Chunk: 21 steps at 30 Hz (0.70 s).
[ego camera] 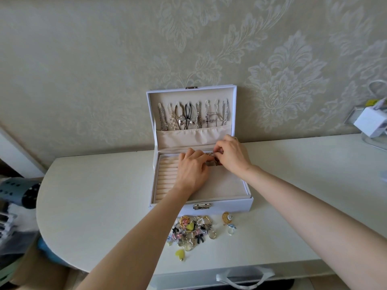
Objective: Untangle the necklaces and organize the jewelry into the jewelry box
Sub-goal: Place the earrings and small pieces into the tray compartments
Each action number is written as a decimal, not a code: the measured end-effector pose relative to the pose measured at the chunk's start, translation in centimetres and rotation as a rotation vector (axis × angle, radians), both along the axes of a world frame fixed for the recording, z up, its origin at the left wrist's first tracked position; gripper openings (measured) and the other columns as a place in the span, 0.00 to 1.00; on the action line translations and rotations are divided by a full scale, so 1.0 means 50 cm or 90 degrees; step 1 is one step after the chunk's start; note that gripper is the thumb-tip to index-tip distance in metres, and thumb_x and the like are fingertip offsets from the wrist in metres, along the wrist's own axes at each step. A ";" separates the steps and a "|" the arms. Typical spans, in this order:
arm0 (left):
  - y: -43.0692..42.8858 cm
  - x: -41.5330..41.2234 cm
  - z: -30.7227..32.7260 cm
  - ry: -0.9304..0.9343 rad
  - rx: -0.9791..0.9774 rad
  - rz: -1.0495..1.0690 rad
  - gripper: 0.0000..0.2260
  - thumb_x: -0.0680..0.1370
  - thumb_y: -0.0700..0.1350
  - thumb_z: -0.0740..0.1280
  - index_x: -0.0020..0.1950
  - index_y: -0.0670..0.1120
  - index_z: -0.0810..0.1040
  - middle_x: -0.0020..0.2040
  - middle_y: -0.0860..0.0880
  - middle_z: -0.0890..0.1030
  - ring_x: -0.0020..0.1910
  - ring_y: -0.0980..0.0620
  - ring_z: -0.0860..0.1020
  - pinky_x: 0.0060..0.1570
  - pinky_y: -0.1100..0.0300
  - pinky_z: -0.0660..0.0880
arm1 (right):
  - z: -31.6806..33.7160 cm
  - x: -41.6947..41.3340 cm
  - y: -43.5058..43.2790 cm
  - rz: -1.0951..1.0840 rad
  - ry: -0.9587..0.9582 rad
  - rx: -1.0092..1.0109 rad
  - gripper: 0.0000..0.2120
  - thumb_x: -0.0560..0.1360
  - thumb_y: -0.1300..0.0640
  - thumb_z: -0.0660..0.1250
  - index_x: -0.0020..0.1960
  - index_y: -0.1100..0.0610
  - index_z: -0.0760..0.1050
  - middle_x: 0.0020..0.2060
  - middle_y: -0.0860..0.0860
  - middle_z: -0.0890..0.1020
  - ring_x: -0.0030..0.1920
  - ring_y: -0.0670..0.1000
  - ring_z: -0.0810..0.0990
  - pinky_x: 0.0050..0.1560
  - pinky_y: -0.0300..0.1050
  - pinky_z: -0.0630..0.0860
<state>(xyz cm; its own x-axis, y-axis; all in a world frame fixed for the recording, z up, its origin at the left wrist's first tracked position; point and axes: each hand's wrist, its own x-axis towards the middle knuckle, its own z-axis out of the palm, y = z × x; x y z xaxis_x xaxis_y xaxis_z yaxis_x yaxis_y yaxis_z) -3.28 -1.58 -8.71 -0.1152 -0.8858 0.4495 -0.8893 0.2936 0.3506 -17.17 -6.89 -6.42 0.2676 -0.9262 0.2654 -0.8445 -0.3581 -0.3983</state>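
Note:
A white jewelry box (pixel 226 203) stands open against the wall. Several necklaces (pixel 192 117) hang in its raised lid above a beige pocket. Both hands reach into the back of the beige tray. My left hand (pixel 193 170) lies over the ring rolls (pixel 167 176), fingers curled at a small cluster of silver rings (pixel 212 161). My right hand (pixel 230 154) pinches a ring from that cluster from the right. A loose pile of rings, charms and earrings (pixel 192 231) lies on the table in front of the box.
The white table (pixel 94 195) has a rounded left edge. A white charger and cables (pixel 370 120) sit at the far right by the wall. A blue patterned item and clutter (pixel 18 193) lie off the left edge. A white strap (pixel 245 277) hangs below the front edge.

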 end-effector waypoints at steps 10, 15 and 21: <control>0.004 -0.002 0.004 0.007 0.019 -0.005 0.17 0.69 0.41 0.54 0.51 0.43 0.80 0.48 0.46 0.80 0.48 0.42 0.73 0.45 0.52 0.65 | -0.003 -0.013 0.007 0.012 -0.052 0.013 0.06 0.73 0.62 0.67 0.47 0.57 0.83 0.49 0.55 0.77 0.53 0.56 0.74 0.48 0.42 0.69; 0.011 0.005 0.015 0.081 0.039 0.035 0.14 0.74 0.44 0.58 0.54 0.45 0.80 0.51 0.46 0.79 0.53 0.43 0.71 0.49 0.54 0.62 | 0.005 -0.025 0.042 0.024 -0.076 -0.017 0.06 0.72 0.58 0.69 0.49 0.53 0.82 0.48 0.49 0.77 0.49 0.51 0.77 0.45 0.42 0.71; 0.064 0.030 0.024 0.030 0.018 0.043 0.11 0.73 0.40 0.62 0.54 0.43 0.79 0.52 0.45 0.79 0.54 0.42 0.72 0.50 0.53 0.65 | 0.022 -0.031 0.140 0.102 -0.090 -0.077 0.04 0.73 0.55 0.69 0.48 0.53 0.81 0.43 0.48 0.76 0.46 0.49 0.77 0.44 0.44 0.74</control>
<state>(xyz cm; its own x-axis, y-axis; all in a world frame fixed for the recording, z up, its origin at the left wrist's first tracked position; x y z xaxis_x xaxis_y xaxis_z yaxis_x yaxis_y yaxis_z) -1.79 1.64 -7.52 -0.0339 -0.9029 0.4284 -0.8889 0.2231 0.4000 -18.70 0.12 -5.32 0.3607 -0.8346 0.4164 -0.7121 -0.5348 -0.4549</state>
